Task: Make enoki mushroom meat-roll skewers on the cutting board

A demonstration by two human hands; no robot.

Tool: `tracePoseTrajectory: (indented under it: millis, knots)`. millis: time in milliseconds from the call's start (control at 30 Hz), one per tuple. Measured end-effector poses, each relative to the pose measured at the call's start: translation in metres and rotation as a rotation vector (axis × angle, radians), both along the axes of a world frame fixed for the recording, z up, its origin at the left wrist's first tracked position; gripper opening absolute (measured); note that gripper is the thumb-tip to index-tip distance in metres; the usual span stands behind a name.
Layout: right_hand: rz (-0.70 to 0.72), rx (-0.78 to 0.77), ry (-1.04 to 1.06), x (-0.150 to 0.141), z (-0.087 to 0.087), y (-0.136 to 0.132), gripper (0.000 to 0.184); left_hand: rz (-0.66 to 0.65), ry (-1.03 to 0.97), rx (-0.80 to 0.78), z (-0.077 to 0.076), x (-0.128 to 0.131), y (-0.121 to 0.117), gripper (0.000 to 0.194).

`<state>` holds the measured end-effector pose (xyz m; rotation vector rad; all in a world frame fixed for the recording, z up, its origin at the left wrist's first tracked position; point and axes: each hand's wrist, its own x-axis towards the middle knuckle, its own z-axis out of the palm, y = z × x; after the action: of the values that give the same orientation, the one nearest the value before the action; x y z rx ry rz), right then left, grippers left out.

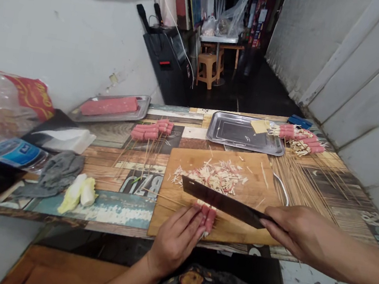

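My right hand (287,229) grips the handle of a cleaver (223,202), its broad dark blade slanting across the wooden cutting board (263,177). Beneath the blade's edge, pink meat rolls (209,218) with pale stringy ends lie on the board near its front edge. The closed fingers of my left hand (178,234) press on these rolls, hiding part of them. Thin skewers (166,198) stick out to the left of that hand. Behind the blade a heap of pale, thin trimmings (222,176) is spread over the board.
Skewered pink rolls (151,130) lie left of the board, with more skewered rolls (306,140) at the far right. A metal tray (244,134) stands behind the board; another tray (143,106) bears a pink slab. Loose skewers (301,184), cabbage pieces (80,193) and a grey cloth (58,174) lie about.
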<state>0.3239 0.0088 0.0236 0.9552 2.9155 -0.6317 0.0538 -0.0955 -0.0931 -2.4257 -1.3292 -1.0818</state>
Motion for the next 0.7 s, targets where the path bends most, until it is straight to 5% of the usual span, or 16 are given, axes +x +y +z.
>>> tracePoseTrajectory:
  millis: [700]
  knots:
    - [0.045, -0.095, -0.041, -0.0025, 0.0060, 0.0095, 0.040, 0.004, -0.059, 0.009, -0.0002, 0.0004, 0.0024, 0.029]
